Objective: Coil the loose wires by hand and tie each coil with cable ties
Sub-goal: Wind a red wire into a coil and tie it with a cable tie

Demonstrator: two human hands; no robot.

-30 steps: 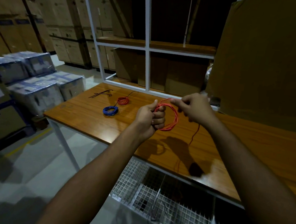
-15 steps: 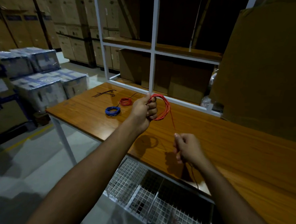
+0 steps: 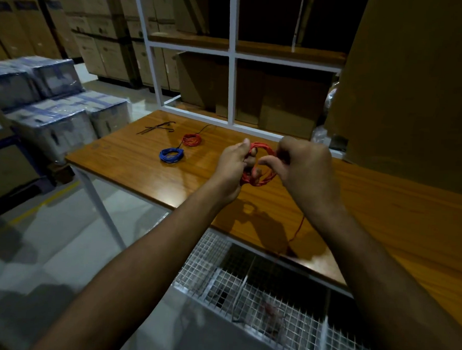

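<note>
A red wire coil hangs above the wooden table, held between both hands. My left hand grips its left side with curled fingers. My right hand pinches the coil's right side, and the loose red tail drops from under that hand to the table's front edge. On the table farther left lie a blue coil and a smaller red coil. Black cable ties lie near the back left corner.
A white shelf frame with cardboard boxes stands behind the table. A large brown box fills the right. A wire mesh basket sits below the table's front edge. Wrapped cartons are stacked on the floor at left.
My right hand came up from near the table's front edge back to the coil, laying another turn of red wire on it. The left hand kept its grip.
</note>
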